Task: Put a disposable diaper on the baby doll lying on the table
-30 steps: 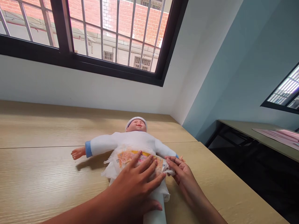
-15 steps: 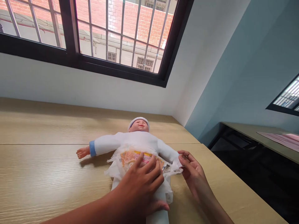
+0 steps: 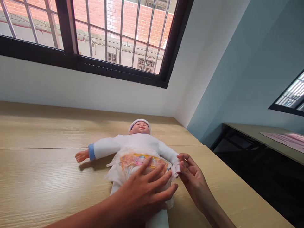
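A baby doll (image 3: 142, 142) in white clothes and a white cap lies on its back on the wooden table, its head toward the wall. Around its waist is a white diaper (image 3: 116, 169) with a printed orange and yellow front band. My left hand (image 3: 152, 186) lies spread over the diaper's front, fingers apart, covering part of the band and the legs. At the doll's right-hand side in view, my right hand (image 3: 193, 175) pinches the diaper's side tab (image 3: 176, 168) between thumb and fingers, close to the doll's sleeve.
The wooden table (image 3: 47, 177) meets a white wall below a barred window (image 3: 118, 34). Its right edge slants down toward the lower right. Beyond that edge stands another table (image 3: 249, 133) with a pink striped cloth (image 3: 285, 141) on it.
My left hand's fingers have spread wider and shifted right across the diaper front. My right hand has drawn the tab slightly inward, toward the doll's waist. The view has shifted a little.
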Demonstrator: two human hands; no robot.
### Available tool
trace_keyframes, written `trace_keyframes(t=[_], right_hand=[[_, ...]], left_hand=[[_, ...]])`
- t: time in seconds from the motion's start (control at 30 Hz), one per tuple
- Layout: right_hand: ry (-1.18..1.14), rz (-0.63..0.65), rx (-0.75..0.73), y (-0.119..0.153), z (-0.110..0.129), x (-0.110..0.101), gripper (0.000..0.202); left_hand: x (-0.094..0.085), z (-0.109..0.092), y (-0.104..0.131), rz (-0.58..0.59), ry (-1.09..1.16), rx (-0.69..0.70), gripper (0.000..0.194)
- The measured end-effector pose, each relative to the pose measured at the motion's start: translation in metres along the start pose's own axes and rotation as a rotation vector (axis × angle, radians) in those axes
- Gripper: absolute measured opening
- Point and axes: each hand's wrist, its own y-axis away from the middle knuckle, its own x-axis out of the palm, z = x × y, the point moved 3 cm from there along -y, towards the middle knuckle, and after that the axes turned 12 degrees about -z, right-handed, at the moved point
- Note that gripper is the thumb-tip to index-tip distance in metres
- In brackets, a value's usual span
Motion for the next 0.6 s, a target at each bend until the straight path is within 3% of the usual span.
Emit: trace_keyframes(t=[0.17, 0.37, 0.6], right_hand=[[0.042, 0.129, -0.021, 0.004, 0.002, 0.005, 0.019], [0.057, 0.262, -0.012, 0.007, 0.0, 0.006, 0.033], [0.055, 0.265, 0.025, 0.008, 0.002, 0.005, 0.04]], left_hand=[[0.001, 0.002, -0.001, -0.012, 0.008, 0.005, 0.04], [0.005, 0.003, -0.002, -0.08, 0.045, -0.028, 0.035], [-0.008, 0.006, -0.007, -0.091, 0.21, -0.169, 0.035]])
